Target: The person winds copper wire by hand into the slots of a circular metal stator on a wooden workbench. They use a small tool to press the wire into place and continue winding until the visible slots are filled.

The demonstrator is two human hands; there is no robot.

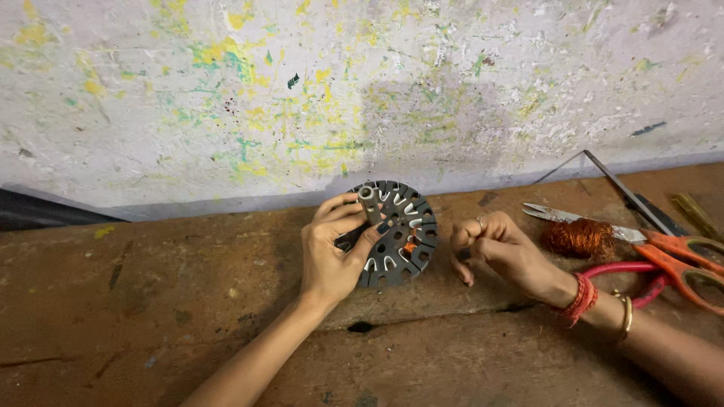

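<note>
My left hand (pixel 332 252) grips a round dark metal stator core (pixel 403 230) with slots around its rim and a short grey shaft at its centre. The core is held upright above the brown floor, near the wall. My right hand (pixel 494 249) sits just to the right of the core, fingers curled and pinched together; whether something thin is held between them is too small to tell. A ring is on one finger, and red thread and a bangle circle the wrist.
A bundle of copper wire (pixel 579 237) lies right of my right hand. Orange-handled scissors (pixel 664 252) lie beyond it, with a pink cord (pixel 630 267) and a thin metal strip (pixel 626 192). A paint-splattered white wall (pixel 362 90) rises behind.
</note>
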